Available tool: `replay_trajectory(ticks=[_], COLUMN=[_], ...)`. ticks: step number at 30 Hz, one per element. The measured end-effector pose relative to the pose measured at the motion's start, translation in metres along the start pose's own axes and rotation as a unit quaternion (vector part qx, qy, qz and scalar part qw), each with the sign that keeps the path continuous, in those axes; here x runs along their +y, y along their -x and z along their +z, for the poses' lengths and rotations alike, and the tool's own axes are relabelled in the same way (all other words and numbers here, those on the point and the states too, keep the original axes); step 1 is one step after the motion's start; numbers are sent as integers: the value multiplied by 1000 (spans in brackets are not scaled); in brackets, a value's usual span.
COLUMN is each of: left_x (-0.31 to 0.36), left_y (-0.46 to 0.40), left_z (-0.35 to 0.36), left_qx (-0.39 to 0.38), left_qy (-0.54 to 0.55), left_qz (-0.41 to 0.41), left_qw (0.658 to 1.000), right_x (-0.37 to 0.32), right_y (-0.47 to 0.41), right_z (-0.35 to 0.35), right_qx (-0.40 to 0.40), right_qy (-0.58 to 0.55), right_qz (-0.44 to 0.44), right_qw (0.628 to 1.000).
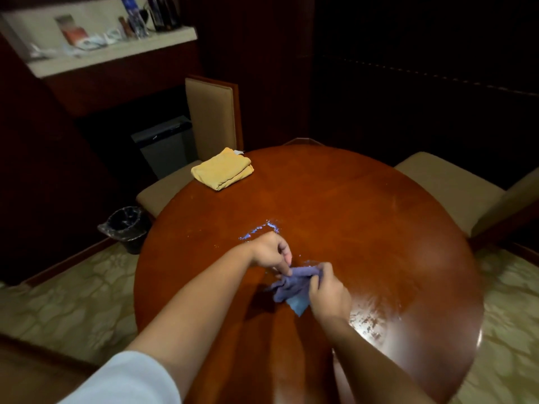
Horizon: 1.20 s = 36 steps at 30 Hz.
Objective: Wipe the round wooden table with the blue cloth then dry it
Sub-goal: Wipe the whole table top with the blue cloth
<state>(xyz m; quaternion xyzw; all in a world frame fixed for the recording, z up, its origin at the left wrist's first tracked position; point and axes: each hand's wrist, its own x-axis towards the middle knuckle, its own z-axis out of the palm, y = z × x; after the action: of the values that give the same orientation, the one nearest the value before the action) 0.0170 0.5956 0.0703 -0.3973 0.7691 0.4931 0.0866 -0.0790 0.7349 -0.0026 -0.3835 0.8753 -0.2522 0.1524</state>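
The round wooden table [350, 205] fills the middle of the view. Above its near part I hold a crumpled blue cloth [293, 287] between both hands. My left hand [272, 252] pinches the cloth's upper left edge. My right hand [328, 290] grips its right side with curled fingers. A wet streak [262, 228] shines on the wood just beyond my left hand, and a smeared wet patch [367, 319] lies to the right of my right wrist. A folded yellow towel [223, 169] rests at the table's far left edge.
Tan padded chairs stand at the far left [213, 118] and at the right [455, 188] of the table. A black lined waste bin [127, 227] sits on the floor to the left. A shelf with bottles [102, 39] hangs on the far wall.
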Motion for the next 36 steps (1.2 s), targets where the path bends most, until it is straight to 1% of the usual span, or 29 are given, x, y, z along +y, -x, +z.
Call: replay_trajectory(ticks=[3, 7, 11, 13, 16, 17, 19, 21, 22, 25, 28, 30, 32, 35, 36], left_x=[8, 18, 28, 30, 28, 27, 21, 11, 4, -15, -30, -36, -38, -43, -44], left_y=[12, 24, 28, 27, 23, 22, 17, 11, 8, 0, -11, -18, -25, -38, -43], left_z=[11, 29, 49, 59, 74, 76, 76, 73, 72, 72, 72, 70, 66, 56, 52], left_qx=[-8, -15, -24, -34, -36, -28, 1, 46, 73, 131, 148, 149, 146, 148, 149], left_qy=[22, 85, 111, 120, 168, 184, 196, 180, 168, 143, 139, 138, 132, 111, 103], left_qz=[-7, -22, -12, -10, -14, -16, -28, -47, -57, -84, -95, -94, -93, -91, -89], left_qw=[1000, 996, 993, 992, 985, 982, 980, 981, 981, 977, 975, 975, 976, 978, 979], right_x=[7, 18, 28, 32, 34, 34, 34, 36, 36, 39, 37, 33, 27, 27, 30], right_y=[8, 15, 15, 14, 9, 6, -3, -10, -11, -6, -1, -1, 0, -9, -15], right_z=[-12, -32, -49, -55, -64, -65, -62, -49, -40, -7, 19, 31, 41, 62, 71], right_qx=[8, 40, 58, 67, 86, 79, 34, -18, -34, -57, -55, -49, -54, -37, -61], right_qy=[-27, -21, -89, -74, -27, -19, -6, -12, -32, -106, -133, -113, -67, 0, 23], right_qz=[-7, 0, 12, 20, 34, 32, 15, 11, 12, 3, 16, 28, 11, -22, -31], right_qw=[1000, 999, 994, 995, 995, 996, 999, 1000, 999, 993, 990, 992, 996, 999, 997])
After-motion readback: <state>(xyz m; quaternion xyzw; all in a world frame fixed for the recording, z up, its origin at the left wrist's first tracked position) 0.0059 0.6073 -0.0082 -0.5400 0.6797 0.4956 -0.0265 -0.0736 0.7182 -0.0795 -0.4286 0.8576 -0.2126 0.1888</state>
